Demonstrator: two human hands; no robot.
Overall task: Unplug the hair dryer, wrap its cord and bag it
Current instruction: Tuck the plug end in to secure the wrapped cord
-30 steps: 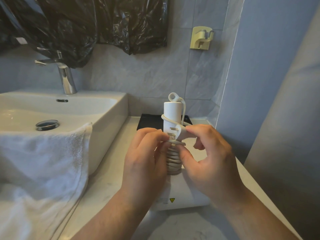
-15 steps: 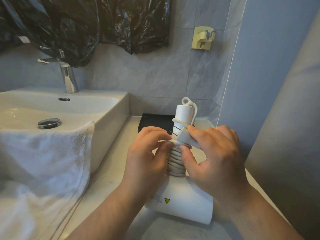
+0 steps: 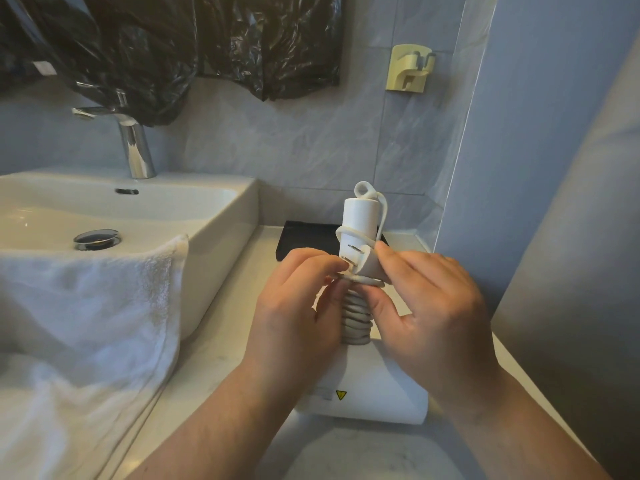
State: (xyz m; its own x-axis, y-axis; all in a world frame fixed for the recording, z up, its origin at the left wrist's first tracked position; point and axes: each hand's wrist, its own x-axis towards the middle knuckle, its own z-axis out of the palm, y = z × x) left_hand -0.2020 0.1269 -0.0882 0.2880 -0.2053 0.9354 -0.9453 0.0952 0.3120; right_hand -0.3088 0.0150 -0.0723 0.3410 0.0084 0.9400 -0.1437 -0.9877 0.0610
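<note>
The dryer (image 3: 367,393) stands handle-up on the table (image 3: 225,358). Left hand (image 3: 294,313) fingers pinch the coiled cord (image 3: 356,323). Right hand (image 3: 440,317) fingers pinch the plug (image 3: 369,265), level a second ago and now tilted against the handle. The wrap looks nearly done; bagging remains.

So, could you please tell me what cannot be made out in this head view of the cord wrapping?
All in the head view:
- white cylindrical hair dryer: left end hidden behind the left forearm.
- pale coiled cord: upper turns hidden under the left hand and right hand.
- white two-pin plug: rear covered by the right hand.
- print beside the yellow warning triangle: too small.
- black flat tray: right part behind the dryer's handle.
</note>
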